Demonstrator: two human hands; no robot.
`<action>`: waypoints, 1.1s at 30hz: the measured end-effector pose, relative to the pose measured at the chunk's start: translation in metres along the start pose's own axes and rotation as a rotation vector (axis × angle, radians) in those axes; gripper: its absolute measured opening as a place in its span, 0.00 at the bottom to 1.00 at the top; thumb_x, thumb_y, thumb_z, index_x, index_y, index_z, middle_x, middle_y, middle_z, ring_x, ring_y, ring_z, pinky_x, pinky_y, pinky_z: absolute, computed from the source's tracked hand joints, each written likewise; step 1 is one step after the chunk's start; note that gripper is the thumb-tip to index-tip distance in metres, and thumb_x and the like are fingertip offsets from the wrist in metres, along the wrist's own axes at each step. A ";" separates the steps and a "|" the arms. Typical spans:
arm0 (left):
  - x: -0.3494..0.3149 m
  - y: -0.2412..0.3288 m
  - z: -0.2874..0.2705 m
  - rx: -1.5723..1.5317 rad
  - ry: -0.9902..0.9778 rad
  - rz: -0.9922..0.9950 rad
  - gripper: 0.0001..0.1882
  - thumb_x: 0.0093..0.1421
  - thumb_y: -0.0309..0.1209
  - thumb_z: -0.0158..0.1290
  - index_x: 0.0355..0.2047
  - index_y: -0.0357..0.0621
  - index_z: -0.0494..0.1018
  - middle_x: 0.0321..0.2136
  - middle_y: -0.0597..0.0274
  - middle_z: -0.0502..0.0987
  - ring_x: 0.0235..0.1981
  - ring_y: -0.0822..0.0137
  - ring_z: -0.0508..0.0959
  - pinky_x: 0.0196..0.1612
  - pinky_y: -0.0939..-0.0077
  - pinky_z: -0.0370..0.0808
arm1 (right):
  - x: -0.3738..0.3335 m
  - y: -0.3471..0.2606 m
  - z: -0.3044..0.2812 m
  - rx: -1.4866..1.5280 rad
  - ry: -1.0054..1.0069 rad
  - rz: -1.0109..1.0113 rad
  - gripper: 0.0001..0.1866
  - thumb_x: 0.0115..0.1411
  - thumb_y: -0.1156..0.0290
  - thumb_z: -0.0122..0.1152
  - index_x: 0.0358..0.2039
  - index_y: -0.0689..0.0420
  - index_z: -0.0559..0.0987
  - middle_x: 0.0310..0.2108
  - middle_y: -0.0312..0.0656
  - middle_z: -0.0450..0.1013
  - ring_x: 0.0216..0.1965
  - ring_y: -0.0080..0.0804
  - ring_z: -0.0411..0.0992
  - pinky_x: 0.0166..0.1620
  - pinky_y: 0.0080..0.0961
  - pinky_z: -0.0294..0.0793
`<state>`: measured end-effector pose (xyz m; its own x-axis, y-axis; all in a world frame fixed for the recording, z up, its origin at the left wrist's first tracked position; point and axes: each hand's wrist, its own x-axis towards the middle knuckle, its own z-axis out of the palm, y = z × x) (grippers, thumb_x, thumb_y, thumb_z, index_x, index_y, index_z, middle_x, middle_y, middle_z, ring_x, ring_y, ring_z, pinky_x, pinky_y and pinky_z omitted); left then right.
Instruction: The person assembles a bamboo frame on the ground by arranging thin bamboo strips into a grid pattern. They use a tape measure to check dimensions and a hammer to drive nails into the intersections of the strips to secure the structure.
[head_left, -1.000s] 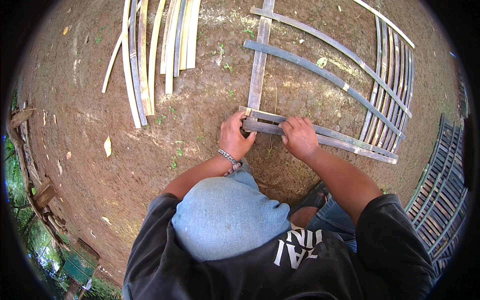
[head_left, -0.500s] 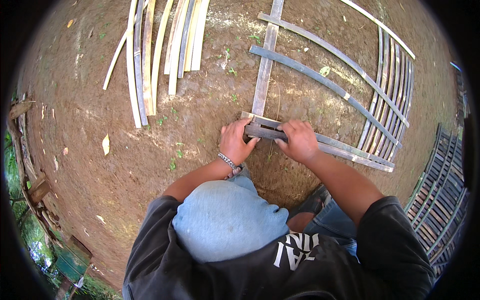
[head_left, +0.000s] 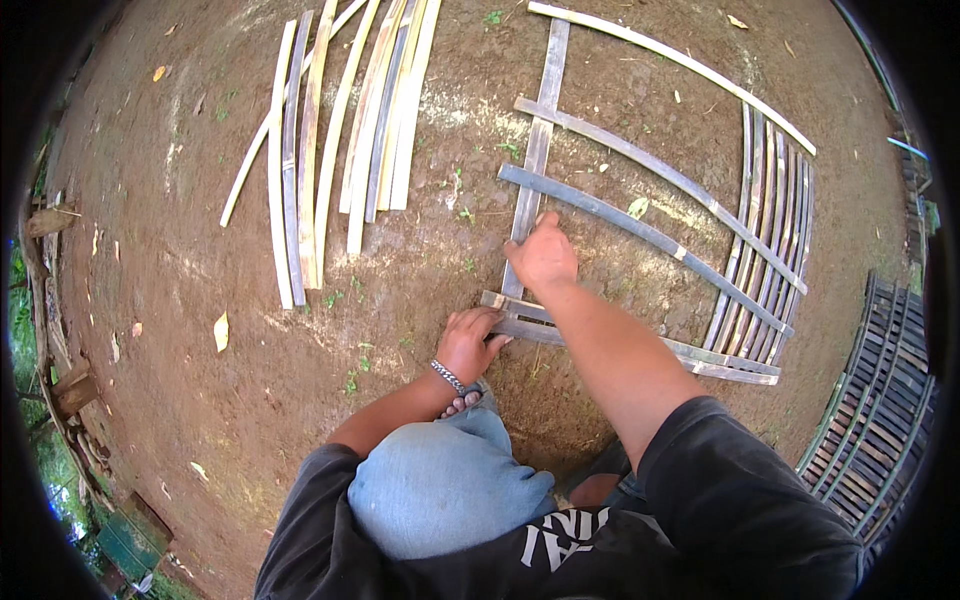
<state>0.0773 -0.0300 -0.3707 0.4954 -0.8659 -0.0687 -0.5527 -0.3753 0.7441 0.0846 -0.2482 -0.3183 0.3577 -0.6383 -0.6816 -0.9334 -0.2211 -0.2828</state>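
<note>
Squatting on bare dirt ground (head_left: 200, 400), blue-jeaned knee (head_left: 440, 490) nearest the camera. Left hand (head_left: 470, 342), bracelet on wrist, pressing down with fingers curled on the near end of the bottom cross strips (head_left: 620, 345) at the corner of a bamboo frame. Right hand (head_left: 543, 255) reaching further out, palm down on the upright strip (head_left: 535, 170), fingers bent over it; whether gripping or just pressing, cannot tell. Two long grey slats (head_left: 640, 215) crossing the upright strip diagonally beyond the hands, running to a bundle of thin strips (head_left: 770, 240) on the right. Loose pile of pale strips (head_left: 350, 140) lying well apart, far left. Dark slatted panel (head_left: 880, 400) at right rim.

Risk, judging from here: crossing strips looking unfastened, so slipping out of square if either hand lifts; split edges possibly cutting fingers; squat weight shifting forward onto the frame.

Right fingertips hidden under the hand. Any ties at the joints too small to make out. Panel and far strips cut off by the rim.
</note>
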 end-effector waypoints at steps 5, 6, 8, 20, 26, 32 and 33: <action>0.001 -0.002 0.000 -0.022 -0.002 0.038 0.19 0.52 0.33 0.67 0.44 0.41 0.77 0.46 0.55 0.80 0.48 0.53 0.78 0.54 0.59 0.71 | 0.000 0.000 -0.002 -0.004 0.022 0.011 0.36 0.57 0.56 0.69 0.54 0.65 0.61 0.48 0.61 0.77 0.52 0.56 0.77 0.56 0.44 0.76; 0.001 -0.001 0.000 -0.020 -0.002 0.042 0.19 0.52 0.33 0.67 0.44 0.41 0.77 0.46 0.55 0.80 0.48 0.53 0.78 0.54 0.59 0.71 | 0.000 0.001 -0.003 -0.003 0.026 0.029 0.35 0.57 0.57 0.69 0.54 0.65 0.62 0.47 0.61 0.77 0.51 0.56 0.77 0.56 0.44 0.76; 0.002 -0.001 0.001 -0.023 -0.003 0.052 0.20 0.52 0.32 0.68 0.44 0.41 0.77 0.46 0.55 0.80 0.48 0.52 0.78 0.53 0.58 0.71 | 0.001 0.006 -0.003 -0.010 0.050 0.011 0.35 0.56 0.57 0.69 0.53 0.65 0.62 0.47 0.61 0.77 0.52 0.56 0.77 0.56 0.44 0.76; 0.002 -0.007 0.000 -0.068 -0.021 0.067 0.24 0.48 0.30 0.70 0.46 0.43 0.76 0.46 0.55 0.81 0.50 0.51 0.78 0.54 0.57 0.72 | 0.010 0.029 -0.001 -0.051 0.088 -0.089 0.36 0.56 0.57 0.68 0.55 0.68 0.64 0.47 0.64 0.76 0.52 0.58 0.76 0.56 0.45 0.76; -0.003 -0.004 -0.001 -0.096 -0.015 0.017 0.25 0.48 0.28 0.70 0.47 0.42 0.76 0.46 0.54 0.80 0.51 0.50 0.78 0.55 0.57 0.71 | 0.008 0.021 0.001 -0.022 0.080 -0.077 0.35 0.57 0.58 0.67 0.54 0.69 0.63 0.48 0.64 0.76 0.53 0.57 0.76 0.58 0.43 0.75; 0.000 -0.006 -0.004 -0.107 -0.070 -0.028 0.24 0.48 0.28 0.69 0.47 0.42 0.77 0.45 0.54 0.80 0.49 0.50 0.78 0.55 0.58 0.72 | 0.009 0.018 0.005 -0.019 0.071 -0.052 0.35 0.58 0.58 0.67 0.53 0.69 0.62 0.48 0.64 0.76 0.53 0.57 0.76 0.58 0.43 0.75; 0.001 -0.005 -0.006 -0.115 -0.081 -0.036 0.24 0.48 0.28 0.69 0.47 0.42 0.77 0.45 0.54 0.80 0.49 0.50 0.78 0.55 0.59 0.73 | 0.009 0.018 0.005 -0.013 0.078 -0.055 0.34 0.58 0.58 0.67 0.53 0.69 0.62 0.47 0.64 0.76 0.53 0.57 0.76 0.58 0.43 0.75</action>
<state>0.0845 -0.0268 -0.3707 0.4555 -0.8781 -0.1468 -0.4530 -0.3706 0.8108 0.0709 -0.2537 -0.3329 0.4054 -0.6804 -0.6104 -0.9129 -0.2667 -0.3090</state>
